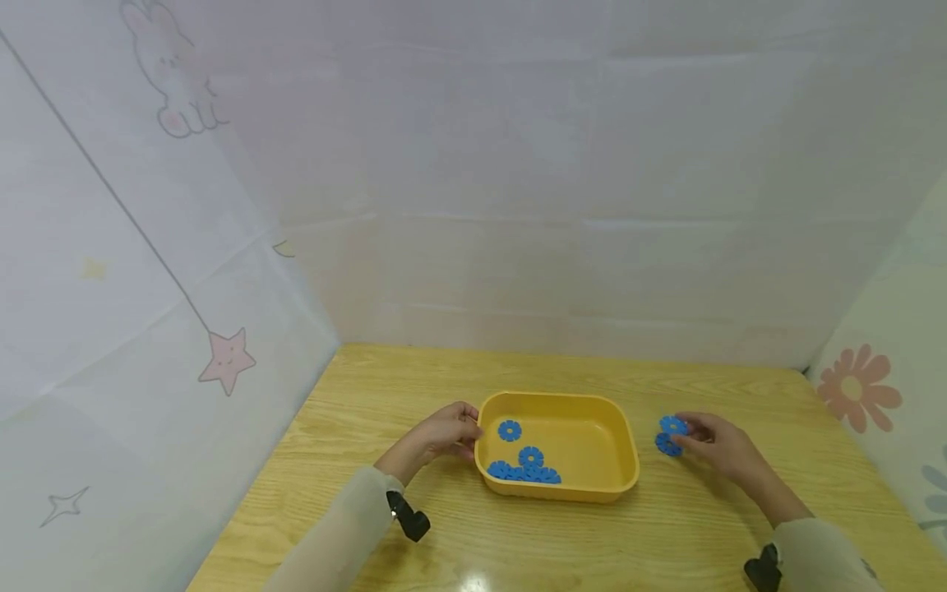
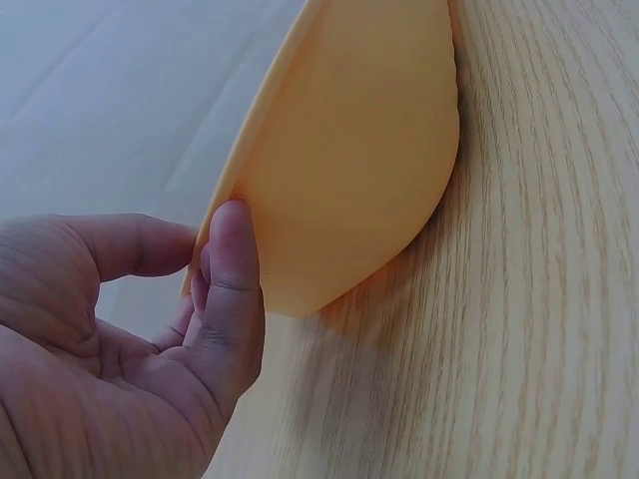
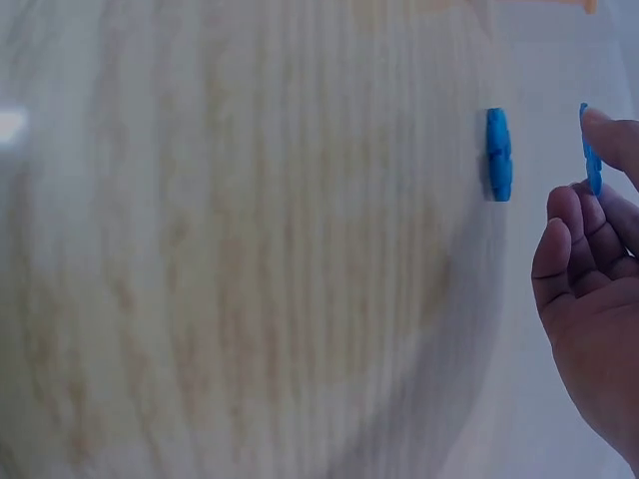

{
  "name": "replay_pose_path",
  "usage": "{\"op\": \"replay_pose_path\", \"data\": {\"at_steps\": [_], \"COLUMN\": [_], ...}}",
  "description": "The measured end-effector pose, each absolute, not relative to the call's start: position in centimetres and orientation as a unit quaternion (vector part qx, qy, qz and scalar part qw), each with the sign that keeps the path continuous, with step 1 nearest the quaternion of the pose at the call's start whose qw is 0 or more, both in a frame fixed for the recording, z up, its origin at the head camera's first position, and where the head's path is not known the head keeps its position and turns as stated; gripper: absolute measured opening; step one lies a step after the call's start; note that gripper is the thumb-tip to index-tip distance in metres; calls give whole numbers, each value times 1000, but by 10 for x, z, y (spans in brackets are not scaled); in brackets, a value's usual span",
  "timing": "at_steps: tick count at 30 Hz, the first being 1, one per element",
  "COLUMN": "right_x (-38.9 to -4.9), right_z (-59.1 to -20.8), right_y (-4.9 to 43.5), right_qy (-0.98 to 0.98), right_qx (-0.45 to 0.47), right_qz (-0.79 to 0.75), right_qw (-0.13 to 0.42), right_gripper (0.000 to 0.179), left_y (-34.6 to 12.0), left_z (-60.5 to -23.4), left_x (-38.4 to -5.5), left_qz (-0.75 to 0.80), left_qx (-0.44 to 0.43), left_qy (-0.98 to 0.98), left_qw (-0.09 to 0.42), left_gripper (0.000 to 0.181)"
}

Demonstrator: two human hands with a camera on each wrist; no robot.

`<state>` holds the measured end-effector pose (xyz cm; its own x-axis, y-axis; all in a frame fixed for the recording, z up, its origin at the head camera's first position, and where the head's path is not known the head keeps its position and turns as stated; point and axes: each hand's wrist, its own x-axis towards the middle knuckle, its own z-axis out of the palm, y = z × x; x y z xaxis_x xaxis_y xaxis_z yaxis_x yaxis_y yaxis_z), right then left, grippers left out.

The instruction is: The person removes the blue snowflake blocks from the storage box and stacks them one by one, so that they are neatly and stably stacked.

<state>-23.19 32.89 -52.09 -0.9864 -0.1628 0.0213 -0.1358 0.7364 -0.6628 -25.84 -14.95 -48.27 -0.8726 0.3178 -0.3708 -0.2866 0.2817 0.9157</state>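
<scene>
My left hand grips the left rim of a yellow plastic basin. In the left wrist view, its thumb and fingers pinch the basin's edge from both sides. Several blue notched snowflake discs lie inside, mostly bunched along the near-left wall. To the right of the basin, my right hand pinches a blue snowflake disc between thumb and fingers, raised off the table. Another blue disc lies flat on the table just below it; whether it is a single piece is unclear.
The basin stands on a wood-grain table. Pale printed cloth rises behind the table and along both sides. A dark camera is strapped to each wrist.
</scene>
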Motion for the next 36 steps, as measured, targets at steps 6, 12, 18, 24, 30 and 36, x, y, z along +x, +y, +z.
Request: {"op": "replay_pose_path", "data": {"at_steps": [6, 12, 18, 24, 30, 36], "right_x": [-235, -235, -236, -239, -239, -240], "right_z": [-529, -532, -538, -543, -544, -542], "right_y": [332, 333, 333, 334, 333, 332], "right_qy": [934, 938, 936, 937, 935, 932], "right_qx": [-77, -75, -87, -88, -92, -100], "right_qz": [-346, -335, -339, -335, -339, -342], "right_qw": [34, 44, 47, 54, 54, 57], "right_gripper": [63, 61, 59, 60, 59, 58], "left_y": [-149, -149, -149, -149, -149, -149], "left_z": [-482, -481, -480, -481, -482, -481], "left_x": [-258, -258, -258, -258, -257, -258], "left_qz": [599, 597, 594, 594, 596, 598], "left_qx": [9, 8, 2, 8, 6, 5], "left_qy": [760, 762, 763, 763, 763, 762], "left_qw": [251, 252, 255, 255, 251, 249], "left_gripper": [38, 39, 40, 40, 41, 40]}}
